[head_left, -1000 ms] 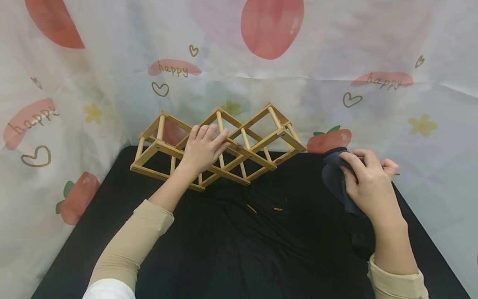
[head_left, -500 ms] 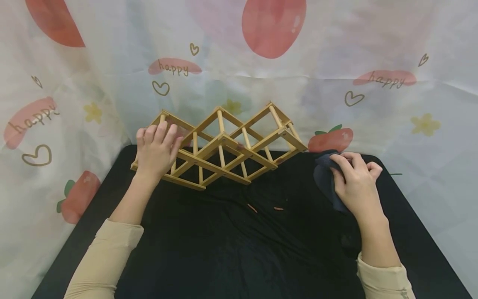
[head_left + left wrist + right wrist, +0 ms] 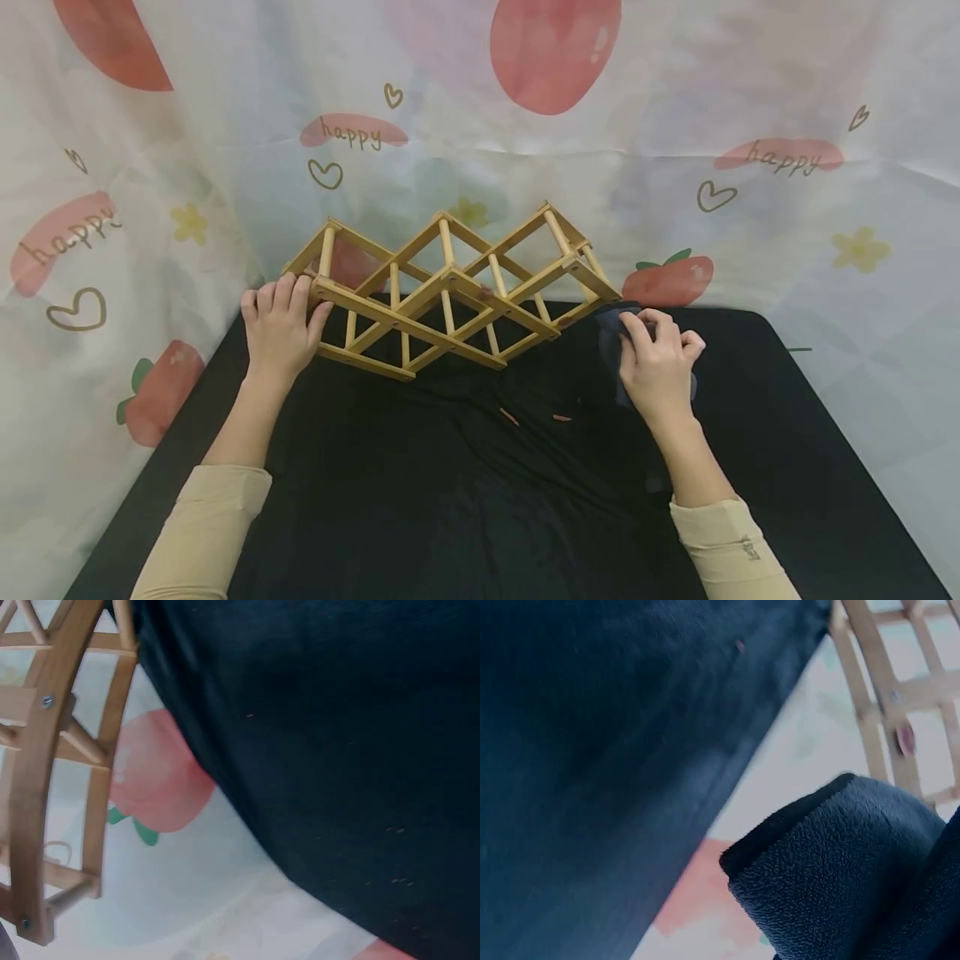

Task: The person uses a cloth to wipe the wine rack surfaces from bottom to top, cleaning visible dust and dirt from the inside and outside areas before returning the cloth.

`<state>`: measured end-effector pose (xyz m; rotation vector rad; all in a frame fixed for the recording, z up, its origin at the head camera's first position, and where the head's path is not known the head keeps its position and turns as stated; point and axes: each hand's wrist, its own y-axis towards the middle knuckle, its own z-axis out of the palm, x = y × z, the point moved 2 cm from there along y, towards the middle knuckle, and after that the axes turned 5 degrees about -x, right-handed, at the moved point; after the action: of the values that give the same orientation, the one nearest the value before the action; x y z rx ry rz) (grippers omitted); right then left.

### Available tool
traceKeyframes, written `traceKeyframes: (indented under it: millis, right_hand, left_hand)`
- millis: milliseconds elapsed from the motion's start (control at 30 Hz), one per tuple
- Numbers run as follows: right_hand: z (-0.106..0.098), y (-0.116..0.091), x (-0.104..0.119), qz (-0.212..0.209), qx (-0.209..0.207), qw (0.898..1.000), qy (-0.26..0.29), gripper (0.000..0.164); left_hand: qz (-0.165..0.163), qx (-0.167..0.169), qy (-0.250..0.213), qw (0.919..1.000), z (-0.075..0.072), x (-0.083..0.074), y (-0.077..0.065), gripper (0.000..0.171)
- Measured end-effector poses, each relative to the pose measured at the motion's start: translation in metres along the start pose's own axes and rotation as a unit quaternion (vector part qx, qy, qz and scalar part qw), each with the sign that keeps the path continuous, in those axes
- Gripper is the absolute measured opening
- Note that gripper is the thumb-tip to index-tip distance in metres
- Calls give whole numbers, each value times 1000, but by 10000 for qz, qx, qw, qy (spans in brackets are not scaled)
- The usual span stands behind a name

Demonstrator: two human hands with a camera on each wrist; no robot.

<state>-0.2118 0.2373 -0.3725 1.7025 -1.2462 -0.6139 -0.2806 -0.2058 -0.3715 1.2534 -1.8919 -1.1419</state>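
An expanding wooden wine rack of crossed slats and round dowels stands along the back of the black-covered table. My left hand grips its left end, fingers over the far side and thumb in front. In my right hand is a bunched dark blue towel, pinched between thumb and fingers, close to the rack's right end. The right wrist view shows the towel's fuzzy weave and a reddish-brown smear on a slat. The left wrist view shows the rack's slats, with the hand out of frame.
Two thin reddish-brown scraps, one left of the other, lie on the black cloth in front of the rack. A printed curtain rises right behind the table and along its sides.
My left hand has slid from the rack's middle to its left end and grips there. My right hand has brought the towel leftward to the rack's right end. The rack stays put.
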Motion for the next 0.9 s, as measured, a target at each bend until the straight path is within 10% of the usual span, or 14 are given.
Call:
traceKeyframes:
  millis: [367,900]
  right_hand:
    - [44,-15,12,87,-629,9978,-184,17]
    - [81,-27,14,-269,-206,9984,-456,21]
  left_hand:
    - [-182,-321,-81,9993,9,4,-9,43]
    - [-303,-264,-212,9990,15,7,-12,43]
